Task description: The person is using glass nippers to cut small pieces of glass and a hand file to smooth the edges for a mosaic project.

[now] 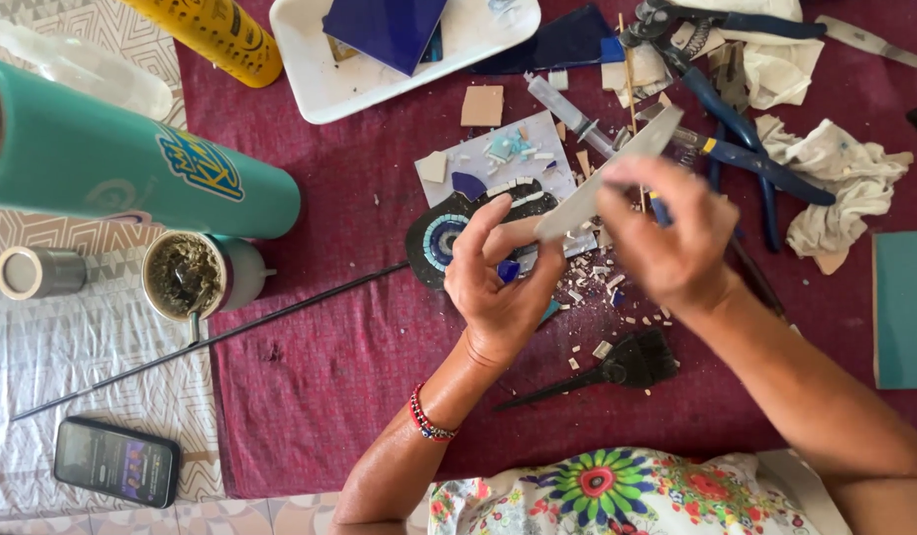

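Two hands work over a dark red cloth (pixel 310 376) that covers most of the table, with a pale patterned cloth (pixel 102 386) along the left side and tiled floor at the bottom edge. Left hand (pixel 498 282) is half curled, fingers pinched on a small blue tile piece (pixel 508 269). Right hand (pixel 666 238), blurred, is closed around a flat pale blade-like strip (pixel 602 188) slanting up to the right; what kind of tool it is can't be told. Both hands are raised just above a dark mosaic piece with a blue and white eye circle (pixel 440 238), lying mid-table on white paper (pixel 498 159), tile crumbs (pixel 602 287) scattered beside it. Teal bottle (pixel 131 163) with a yellow and blue label lies on its side at left; yellow can (pixel 220 35) at top left. Round cup of dark green paste (pixel 184 274) and a small grey lid (pixel 37 272) sit below the bottle. Black phone (pixel 116 462), screen lit, bottom left. Long thin black rod (pixel 211 340) crosses diagonally. White tray (pixel 379 69) with dark blue tiles at top. Blue-handled pliers (pixel 736 129) and crumpled white rags (pixel 845 183) at upper right, teal tile (pixel 904 307) at right edge. Small black brush (pixel 617 367) near the right forearm.
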